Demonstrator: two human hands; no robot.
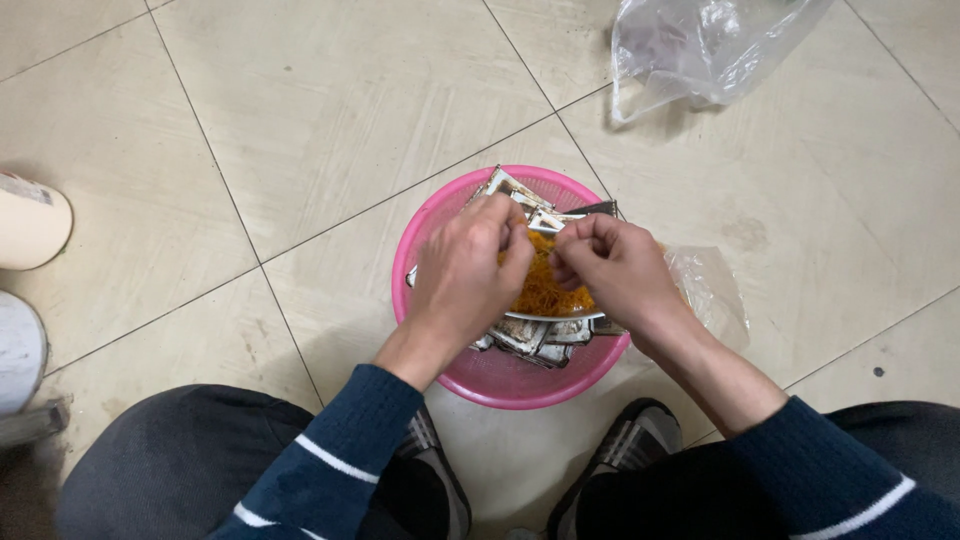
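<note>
Pink basin (440,225) under both hands.
Left hand (468,270) and right hand (615,270) pinch one small sachet (545,221) between their fingertips, above orange shreds (545,290).

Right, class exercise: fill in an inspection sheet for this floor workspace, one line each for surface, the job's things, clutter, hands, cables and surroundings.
Surface: pale tiled floor with dark grout lines and a few small marks.
Job's things: pink basin holding a small bowl of orange shreds among many silvery sachets.
Clutter: clear plastic bag at the top; a second clear bag beside the basin.
Hands: left hand and right hand meet over the bowl, fingers pinching a small sachet between them.
Cables: nothing seen.
Surroundings: person's dark trousers and striped shoes at the bottom; pale round containers at the left edge.
</note>
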